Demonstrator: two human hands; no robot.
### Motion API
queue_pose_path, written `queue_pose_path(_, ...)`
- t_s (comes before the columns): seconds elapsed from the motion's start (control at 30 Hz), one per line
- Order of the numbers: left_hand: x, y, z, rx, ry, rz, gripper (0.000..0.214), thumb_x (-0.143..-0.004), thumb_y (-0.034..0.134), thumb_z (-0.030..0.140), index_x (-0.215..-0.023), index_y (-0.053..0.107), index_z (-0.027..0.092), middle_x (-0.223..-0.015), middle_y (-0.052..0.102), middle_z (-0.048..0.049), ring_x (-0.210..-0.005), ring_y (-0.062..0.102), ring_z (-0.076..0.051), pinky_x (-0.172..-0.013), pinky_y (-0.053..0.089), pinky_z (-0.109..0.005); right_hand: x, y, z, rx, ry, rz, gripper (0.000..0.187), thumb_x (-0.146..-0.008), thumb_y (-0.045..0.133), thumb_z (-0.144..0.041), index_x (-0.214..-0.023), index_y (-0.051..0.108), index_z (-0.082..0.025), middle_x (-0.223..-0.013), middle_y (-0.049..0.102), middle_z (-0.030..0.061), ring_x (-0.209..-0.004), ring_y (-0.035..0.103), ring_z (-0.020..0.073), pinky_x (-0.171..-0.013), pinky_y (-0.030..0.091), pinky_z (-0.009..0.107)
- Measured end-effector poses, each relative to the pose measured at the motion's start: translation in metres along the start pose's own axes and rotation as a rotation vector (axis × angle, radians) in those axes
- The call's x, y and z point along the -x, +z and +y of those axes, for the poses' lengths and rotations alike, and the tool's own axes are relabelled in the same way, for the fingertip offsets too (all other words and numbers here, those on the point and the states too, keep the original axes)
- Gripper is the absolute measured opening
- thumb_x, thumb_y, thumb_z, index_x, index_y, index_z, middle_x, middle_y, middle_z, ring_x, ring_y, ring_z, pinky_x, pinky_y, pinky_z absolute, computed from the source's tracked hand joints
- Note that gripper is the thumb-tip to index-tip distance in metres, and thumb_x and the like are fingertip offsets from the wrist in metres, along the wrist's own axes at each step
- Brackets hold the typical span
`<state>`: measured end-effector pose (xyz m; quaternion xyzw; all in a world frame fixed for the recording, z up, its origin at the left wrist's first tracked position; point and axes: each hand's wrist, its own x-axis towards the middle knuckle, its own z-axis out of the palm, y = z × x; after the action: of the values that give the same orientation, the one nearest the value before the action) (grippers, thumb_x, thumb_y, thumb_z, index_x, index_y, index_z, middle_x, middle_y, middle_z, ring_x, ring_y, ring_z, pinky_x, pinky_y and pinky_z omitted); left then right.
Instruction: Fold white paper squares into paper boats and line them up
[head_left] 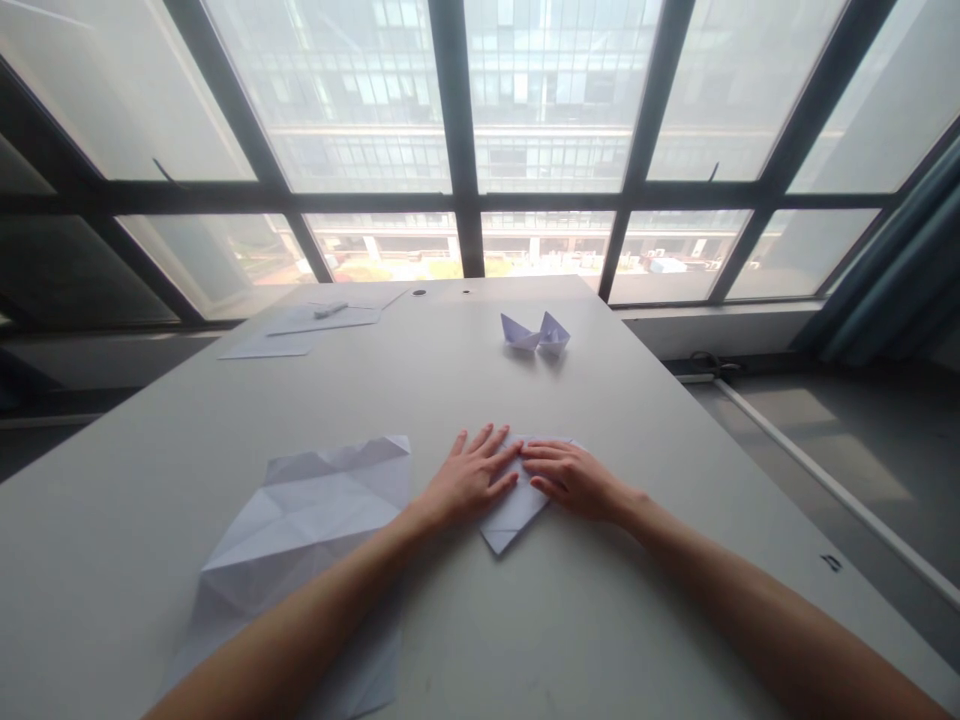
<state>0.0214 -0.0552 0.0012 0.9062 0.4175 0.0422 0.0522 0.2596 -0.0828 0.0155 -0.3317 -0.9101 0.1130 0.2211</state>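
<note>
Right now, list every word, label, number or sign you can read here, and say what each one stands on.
None can be read.
A small dark mark near the table's right edge is too small to read.
The folded paper under the left hand and right hand, the creased sheet and the paper boat show no print.

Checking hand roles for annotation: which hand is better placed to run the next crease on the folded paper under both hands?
Probably right. The right hand lies flat on the folded paper with fingertips at its upper edge; the left hand presses the left side and can pin it.
</note>
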Motion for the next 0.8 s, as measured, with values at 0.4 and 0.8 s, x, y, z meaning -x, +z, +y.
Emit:
queue_pose_path(0.4,0.0,-0.002,0.002,0.02,0.0,-0.009,0.055,-0.101,0.028,0.056,-0.153,0.029,0.037,-0.163,0.018,-0.0026,-0.15,0.015,-0.031,-0.116,0.012,-0.061,0.004,0.012,0.017,-0.131,0.199,0.561,0.024,-0.091,0.048,-0.012,-0.099,0.068,-0.02,-0.097,0.071,0.0075,-0.092,0.065,0.0205,-0.084,0.052,0.035)
queue_pose_path(0.8,0.001,0.0,0.001,0.036,0.008,0.019,0.054,-0.101,0.031,0.054,-0.152,0.031,0.036,-0.162,0.021,-0.004,-0.15,0.017,-0.03,-0.116,0.012,-0.06,0.004,0.014,0.02,0.12,0.37,0.313,0.024,-0.083,0.056,-0.006,-0.091,0.073,-0.02,-0.091,0.074,0.0058,-0.091,0.064,0.0204,-0.094,0.043,0.036)
